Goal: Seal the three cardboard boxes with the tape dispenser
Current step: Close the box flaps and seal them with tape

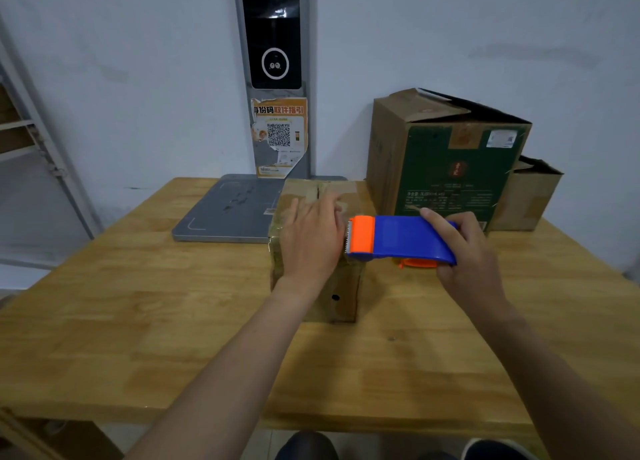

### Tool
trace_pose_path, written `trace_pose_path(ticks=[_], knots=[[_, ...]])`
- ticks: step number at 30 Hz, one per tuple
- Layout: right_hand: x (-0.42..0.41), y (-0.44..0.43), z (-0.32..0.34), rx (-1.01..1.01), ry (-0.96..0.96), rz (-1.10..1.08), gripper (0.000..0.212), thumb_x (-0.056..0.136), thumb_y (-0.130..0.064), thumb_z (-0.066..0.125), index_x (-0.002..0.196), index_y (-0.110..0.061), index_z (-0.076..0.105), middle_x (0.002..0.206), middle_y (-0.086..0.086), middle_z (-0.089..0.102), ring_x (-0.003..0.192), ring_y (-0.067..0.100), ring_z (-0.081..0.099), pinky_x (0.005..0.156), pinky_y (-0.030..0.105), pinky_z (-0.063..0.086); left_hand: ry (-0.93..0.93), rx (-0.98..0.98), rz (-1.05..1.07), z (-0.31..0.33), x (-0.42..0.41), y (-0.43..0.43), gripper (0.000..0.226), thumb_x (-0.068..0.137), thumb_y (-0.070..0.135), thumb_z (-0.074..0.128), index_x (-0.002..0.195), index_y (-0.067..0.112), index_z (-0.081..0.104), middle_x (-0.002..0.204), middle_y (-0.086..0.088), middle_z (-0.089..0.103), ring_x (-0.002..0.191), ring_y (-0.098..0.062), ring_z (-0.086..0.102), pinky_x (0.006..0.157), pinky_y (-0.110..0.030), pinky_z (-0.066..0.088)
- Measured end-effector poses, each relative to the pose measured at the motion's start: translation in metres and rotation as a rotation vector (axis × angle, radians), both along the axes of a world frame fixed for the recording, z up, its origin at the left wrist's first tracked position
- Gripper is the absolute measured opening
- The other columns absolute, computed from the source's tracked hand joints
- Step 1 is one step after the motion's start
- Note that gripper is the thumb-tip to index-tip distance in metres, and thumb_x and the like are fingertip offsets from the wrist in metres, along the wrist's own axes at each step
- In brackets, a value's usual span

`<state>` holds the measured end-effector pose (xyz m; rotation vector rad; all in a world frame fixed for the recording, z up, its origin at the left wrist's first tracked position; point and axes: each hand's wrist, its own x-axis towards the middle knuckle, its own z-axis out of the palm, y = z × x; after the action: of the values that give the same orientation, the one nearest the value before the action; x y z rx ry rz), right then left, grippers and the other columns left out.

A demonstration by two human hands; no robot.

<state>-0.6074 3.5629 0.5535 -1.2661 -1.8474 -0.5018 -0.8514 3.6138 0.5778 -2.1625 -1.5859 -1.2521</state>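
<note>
Right now your left hand [311,238] lies flat with the fingers straight on top of the small cardboard box [343,297]. That box stands near the middle of the tabletop [138,304], closer to the far edge than to the near one. Its top flaps are down, with glossy tape across them and a dark slit of seam at the far end; you cannot see what is inside.

Your right hand [467,255] is curled round the blue body of the tape dispenser [405,240], holding it at the small box's right side. The orange toothed end points left, close beside your left hand; whether it touches the box cannot be told.

At the far right corner of the tabletop stands the large green-faced box [446,169], its top flaps partly raised and uneven, its contents hidden. Just beside it, toward the right edge, sits the third brown box [530,196], lower, with a flap sticking up; its inside is too dark to read.

A flat grey platform [225,210] lies at the far edge, just left of the small box
</note>
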Motion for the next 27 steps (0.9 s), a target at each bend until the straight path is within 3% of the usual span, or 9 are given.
trace_pose_path(ticks=[3, 5, 7, 9, 12, 21, 27], knots=[[-0.005, -0.001, 0.003, -0.001, -0.017, -0.005, 0.095, 0.071, 0.005, 0.082, 0.149, -0.024, 0.037, 0.117, 0.011, 0.045, 0.095, 0.026, 0.052, 0.061, 0.032, 0.048, 0.059, 0.098, 0.029, -0.006, -0.013, 0.001, 0.035, 0.100, 0.030, 0.037, 0.106, 0.022, 0.071, 0.090, 0.006, 0.074, 0.085, -0.013, 0.067, 0.087, -0.035, 0.049], [-0.013, -0.002, 0.004, -0.017, -0.029, 0.001, 0.097, 0.071, 0.001, 0.084, 0.150, -0.026, 0.035, 0.117, 0.010, 0.044, 0.096, 0.025, 0.052, 0.059, 0.029, 0.047, 0.125, 0.114, 0.050, -0.009, -0.028, 0.007, 0.039, 0.103, 0.030, 0.035, 0.094, 0.024, 0.073, 0.081, 0.007, 0.071, 0.073, -0.013, 0.064, 0.065, -0.029, 0.041], [-0.022, -0.003, 0.004, -0.024, -0.069, 0.020, 0.101, 0.067, 0.000, 0.087, 0.150, -0.025, 0.035, 0.117, 0.009, 0.042, 0.095, 0.023, 0.050, 0.059, 0.020, 0.038, 0.152, 0.094, 0.064, -0.011, -0.044, 0.012, 0.049, 0.105, 0.034, 0.028, 0.091, 0.025, 0.074, 0.079, 0.008, 0.070, 0.071, -0.014, 0.063, 0.055, -0.029, 0.038], [-0.030, -0.005, 0.005, -0.012, -0.114, 0.034, 0.104, 0.063, 0.000, 0.090, 0.150, -0.023, 0.037, 0.116, 0.008, 0.040, 0.093, 0.023, 0.050, 0.060, 0.017, 0.031, 0.129, 0.056, 0.082, -0.014, -0.059, 0.016, 0.053, 0.105, 0.040, 0.025, 0.099, 0.027, 0.076, 0.083, 0.008, 0.071, 0.075, -0.013, 0.063, 0.054, -0.033, 0.047], [-0.036, -0.006, 0.009, 0.023, -0.123, 0.032, 0.105, 0.060, 0.002, 0.091, 0.149, -0.022, 0.039, 0.114, 0.008, 0.040, 0.092, 0.024, 0.050, 0.058, 0.024, 0.035, 0.089, -0.001, 0.085, -0.014, -0.069, 0.015, 0.053, 0.104, 0.048, 0.023, 0.107, 0.032, 0.074, 0.084, 0.010, 0.070, 0.077, -0.010, 0.062, 0.056, -0.034, 0.049], [-0.017, -0.014, 0.014, 0.111, -0.191, 0.038, 0.091, 0.060, 0.001, 0.087, 0.143, -0.012, 0.053, 0.113, 0.012, 0.047, 0.090, 0.023, 0.049, 0.060, 0.024, 0.033, 0.118, 0.003, 0.031, -0.009, -0.059, 0.008, 0.040, 0.104, 0.046, 0.036, 0.105, 0.035, 0.075, 0.084, 0.016, 0.070, 0.076, -0.004, 0.059, 0.050, -0.022, 0.032], [0.000, -0.014, 0.007, 0.110, -0.158, 0.017, 0.091, 0.065, 0.005, 0.082, 0.146, -0.017, 0.045, 0.115, 0.018, 0.052, 0.094, 0.026, 0.051, 0.062, 0.026, 0.037, 0.081, -0.018, 0.026, -0.005, -0.059, 0.004, 0.035, 0.104, 0.042, 0.042, 0.104, 0.034, 0.076, 0.084, 0.015, 0.070, 0.074, -0.005, 0.056, 0.052, -0.021, 0.028]])
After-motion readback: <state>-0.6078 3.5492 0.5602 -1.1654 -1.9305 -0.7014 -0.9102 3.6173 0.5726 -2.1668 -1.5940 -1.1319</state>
